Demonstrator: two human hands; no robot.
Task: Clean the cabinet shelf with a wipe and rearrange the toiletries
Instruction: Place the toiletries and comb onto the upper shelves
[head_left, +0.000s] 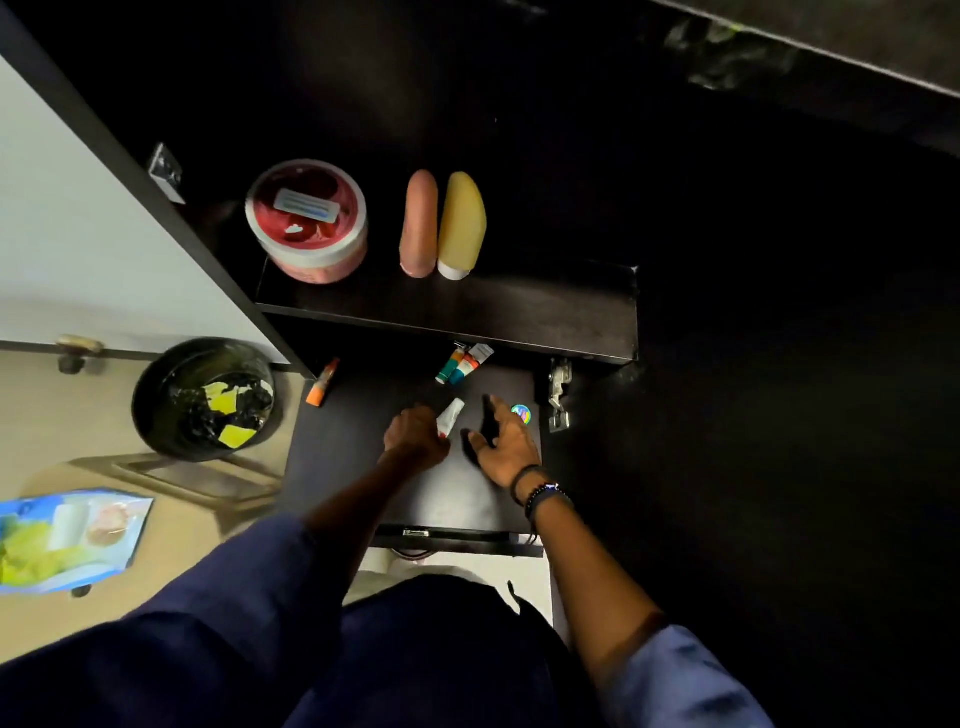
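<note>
Far left of my left grip (415, 434), the wipe pack (67, 540) lay on the floor beside the bin (202, 400). The orange tube (323, 384) sat at the left edge of the shelf (353, 467), left of that grip; a careless sweep could have knocked it off. My left grip was clenched round the white tube (450, 417), low on its body, so I judged it might pivot or slip out. Two tubes (460, 364) lay just beyond. My right grip (506, 447) was released, fingers spread over the shelf, near a round disc (521, 413) it could have nudged.
</note>
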